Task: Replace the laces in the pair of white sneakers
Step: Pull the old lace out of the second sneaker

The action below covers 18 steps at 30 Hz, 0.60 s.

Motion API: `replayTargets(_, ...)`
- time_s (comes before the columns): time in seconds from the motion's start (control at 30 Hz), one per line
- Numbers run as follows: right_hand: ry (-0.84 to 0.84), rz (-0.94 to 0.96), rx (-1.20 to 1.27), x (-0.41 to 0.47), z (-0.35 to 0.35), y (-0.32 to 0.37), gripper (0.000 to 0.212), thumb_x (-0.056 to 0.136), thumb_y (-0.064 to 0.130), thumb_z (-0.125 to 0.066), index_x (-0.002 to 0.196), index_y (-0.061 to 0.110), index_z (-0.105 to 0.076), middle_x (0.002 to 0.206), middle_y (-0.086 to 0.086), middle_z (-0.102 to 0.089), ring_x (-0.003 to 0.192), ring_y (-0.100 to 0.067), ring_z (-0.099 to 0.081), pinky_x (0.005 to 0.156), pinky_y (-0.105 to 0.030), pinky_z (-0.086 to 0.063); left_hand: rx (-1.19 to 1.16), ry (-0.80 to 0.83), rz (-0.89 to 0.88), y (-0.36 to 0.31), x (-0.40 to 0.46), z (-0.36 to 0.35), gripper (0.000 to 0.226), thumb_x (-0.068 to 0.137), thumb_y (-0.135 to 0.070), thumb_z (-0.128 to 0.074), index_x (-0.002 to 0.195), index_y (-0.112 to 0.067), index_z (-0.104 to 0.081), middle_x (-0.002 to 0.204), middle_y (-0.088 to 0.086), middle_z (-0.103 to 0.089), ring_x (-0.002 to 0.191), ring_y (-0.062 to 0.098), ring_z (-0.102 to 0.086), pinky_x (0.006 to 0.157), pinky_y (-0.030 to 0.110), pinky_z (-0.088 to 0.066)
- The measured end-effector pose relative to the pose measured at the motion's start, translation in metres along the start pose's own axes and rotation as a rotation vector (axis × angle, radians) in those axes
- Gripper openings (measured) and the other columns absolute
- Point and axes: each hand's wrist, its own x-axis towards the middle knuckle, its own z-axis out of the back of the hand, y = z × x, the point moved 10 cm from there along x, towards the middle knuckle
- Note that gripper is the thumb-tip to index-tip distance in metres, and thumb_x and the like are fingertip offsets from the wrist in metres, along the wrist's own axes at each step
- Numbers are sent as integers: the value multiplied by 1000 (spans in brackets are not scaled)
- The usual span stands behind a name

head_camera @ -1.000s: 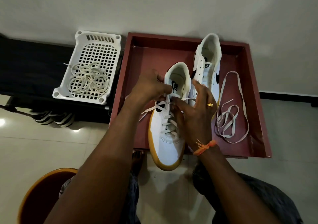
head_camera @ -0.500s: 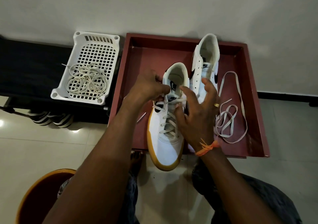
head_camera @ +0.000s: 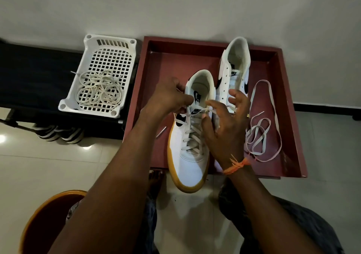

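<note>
Right hand (head_camera: 227,125) has opened up since half a second ago: fingers that were curled over the tongue area now spread apart, index finger stretched toward the collar of the laced sneaker (head_camera: 192,136), the lace (head_camera: 192,130) running under its fingertip; whether it actually pinches the lace, cannot tell. Left hand (head_camera: 170,97) barely shifted, clenched at the sneaker's top left eyelets, thumb and fingers pinching the lace end there. One loose aglet end (head_camera: 160,131) pokes out left of the sneaker, under the left forearm.

Laced sneaker: white upper, gum sole, toe hanging over the near edge of the red-brown tray (head_camera: 148,89), heel inside the tray. Laces crossed through most eyelets up to the tongue.

Second sneaker (head_camera: 234,68), no lace in it, stands just right of and behind the laced sneaker, touching it, heel toward the tray's far wall. Loose flat lace (head_camera: 261,132) lies in loops right of the laced sneaker, on the tray floor beyond the right hand.

White plastic basket (head_camera: 109,54) sits left of the tray on a dark bench (head_camera: 35,74), a tangle of old laces (head_camera: 99,91) inside. Orange thread bracelet (head_camera: 236,166) on right wrist, ring (head_camera: 248,115) on a right finger. Orange stool (head_camera: 39,220) at near left of the sneaker.
</note>
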Motion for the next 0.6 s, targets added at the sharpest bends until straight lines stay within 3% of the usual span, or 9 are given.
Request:
replayTargets(0.07, 117, 76, -104, -7, -19, 6, 34, 83, 22, -68, 117, 20, -70, 141, -21, -42, 130, -36, -41, 100, -46, -40, -4, 0, -1, 1, 1, 0, 29, 76, 4, -74, 102, 0, -62, 83, 13, -67, 57, 20, -69, 52, 29, -59)
replayTargets(0.2, 122, 104, -42, -13, -26, 7, 14, 86, 21, -67, 93, 12, -75, 128, -18, -56, 120, -35, -53, 88, -51, -49, 9, 5, -10, -1, 0, -1, 28, 77, 3, -76, 101, -2, -63, 82, 11, -66, 62, 21, -70, 55, 30, -61)
replayTargets(0.33, 21, -169, 330, -9, -13, -13, 16, 91, 16, -64, 93, 6, -75, 119, -10, -61, 108, -15, -61, 91, -20, -50, 3, -7, -18, -1, -1, 1, 26, 77, 4, -74, 101, 1, -65, 81, 13, -68, 62, 23, -71, 58, 35, -62)
replayTargets(0.5, -109, -749, 816, -14, -11, -60, 22, 99, 12, -52, 81, 7, -64, 82, -3, -71, 85, -26, -73, 77, -42, -60, 7, -6, -21, -1, -2, 2, 25, 78, 3, -74, 101, -1, -65, 88, 15, -70, 69, 25, -73, 60, 36, -63)
replayTargets(0.6, 5, -765, 597, -8, -6, -76, 27, 95, 12, -52, 70, 15, -62, 70, 0, -68, 72, -22, -72, 62, -52, -60, 41, 3, -22, -3, -3, -1, 23, 78, 0, -76, 97, -5, -64, 87, 13, -69, 66, 23, -72, 60, 36, -63)
